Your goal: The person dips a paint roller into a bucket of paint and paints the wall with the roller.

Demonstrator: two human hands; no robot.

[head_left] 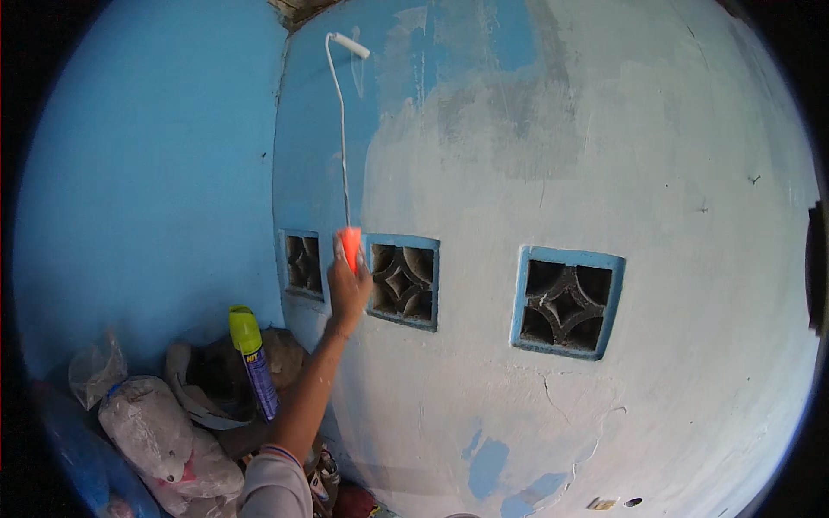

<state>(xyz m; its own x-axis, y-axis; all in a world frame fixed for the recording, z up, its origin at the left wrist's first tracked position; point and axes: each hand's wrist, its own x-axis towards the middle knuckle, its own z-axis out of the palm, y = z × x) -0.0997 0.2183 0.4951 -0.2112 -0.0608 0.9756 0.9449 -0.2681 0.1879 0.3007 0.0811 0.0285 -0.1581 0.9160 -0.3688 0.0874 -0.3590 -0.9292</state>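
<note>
mini paint roller [344, 147] at eleven o'clock before patchy wall [648, 190], left hand [349, 289] closed around its orange handle [350, 242]; right hand's state unclear.

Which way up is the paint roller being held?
The paint roller is upright: its white sleeve sits at the top, above the orange handle that the fingers grip.
</note>
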